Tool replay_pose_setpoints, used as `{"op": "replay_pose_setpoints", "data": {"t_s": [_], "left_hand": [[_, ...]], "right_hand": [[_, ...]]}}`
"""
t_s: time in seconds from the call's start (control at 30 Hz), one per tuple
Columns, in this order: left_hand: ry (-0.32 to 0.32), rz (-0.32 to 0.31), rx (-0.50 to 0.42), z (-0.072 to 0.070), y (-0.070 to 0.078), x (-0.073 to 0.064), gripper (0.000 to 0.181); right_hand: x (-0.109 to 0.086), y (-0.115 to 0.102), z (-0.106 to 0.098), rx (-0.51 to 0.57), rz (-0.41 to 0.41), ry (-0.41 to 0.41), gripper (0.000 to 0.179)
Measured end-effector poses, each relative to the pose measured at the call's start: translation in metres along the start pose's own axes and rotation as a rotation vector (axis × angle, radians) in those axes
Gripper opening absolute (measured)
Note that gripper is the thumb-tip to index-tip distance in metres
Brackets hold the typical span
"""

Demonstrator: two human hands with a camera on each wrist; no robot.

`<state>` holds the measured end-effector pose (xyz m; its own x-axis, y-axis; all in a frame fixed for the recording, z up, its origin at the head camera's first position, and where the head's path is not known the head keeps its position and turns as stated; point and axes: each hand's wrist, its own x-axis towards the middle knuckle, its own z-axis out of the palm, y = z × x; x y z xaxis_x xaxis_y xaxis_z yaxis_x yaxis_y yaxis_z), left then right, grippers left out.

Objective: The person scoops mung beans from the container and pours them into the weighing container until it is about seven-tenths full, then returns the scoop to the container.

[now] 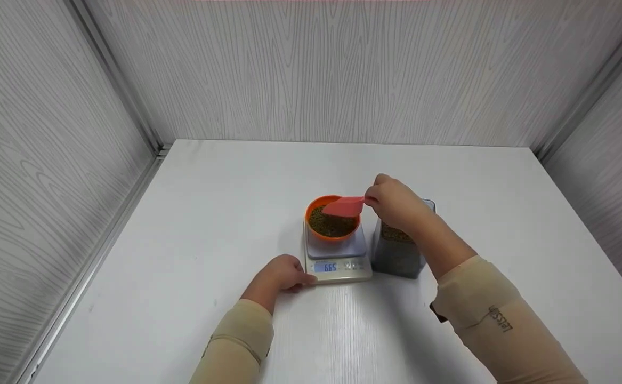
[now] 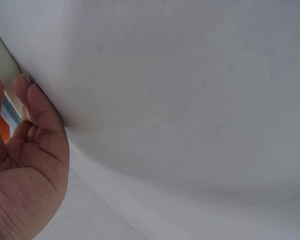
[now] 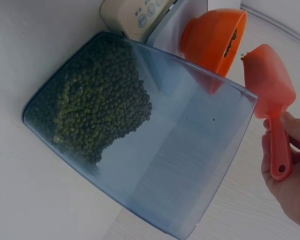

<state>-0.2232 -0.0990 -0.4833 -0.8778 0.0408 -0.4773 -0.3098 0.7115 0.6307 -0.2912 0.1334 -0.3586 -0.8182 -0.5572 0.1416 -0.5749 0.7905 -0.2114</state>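
Note:
An orange bowl (image 1: 332,237) of green mung beans (image 1: 328,224) sits on a kitchen scale (image 1: 350,274), whose lit display (image 1: 325,266) seems to read 665. My right hand (image 1: 396,202) grips the handle of a pink scoop (image 3: 270,82), its head tilted over the bowl; a few beans show at its lip in the right wrist view. With thumb and fingers, my left hand (image 1: 284,272) holds the scale's near left corner; the left wrist view shows the fingers (image 2: 39,105) against the scale's side. Right of the scale stands a clear container (image 3: 190,165), partly filled with mung beans (image 3: 99,95).
All of this stands on a white table (image 1: 209,213). Grey wood-grain panels rise behind it (image 1: 311,69) and on both sides. My right forearm reaches over the container and hides part of it in the head view.

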Motion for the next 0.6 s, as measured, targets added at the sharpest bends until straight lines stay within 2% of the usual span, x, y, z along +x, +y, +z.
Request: {"op": "replay_pose_setpoints", "data": {"t_s": [0.23, 0.6], "left_hand": [[0.004, -0.006, -0.003, 0.000, 0.001, -0.001, 0.029], [0.013, -0.015, -0.012, 0.000, 0.002, -0.002, 0.028]], "right_hand": [[0.001, -0.001, -0.005, -0.039, -0.025, -0.033, 0.014], [0.009, -0.004, -0.017, -0.189, -0.085, -0.090, 0.013]]}}
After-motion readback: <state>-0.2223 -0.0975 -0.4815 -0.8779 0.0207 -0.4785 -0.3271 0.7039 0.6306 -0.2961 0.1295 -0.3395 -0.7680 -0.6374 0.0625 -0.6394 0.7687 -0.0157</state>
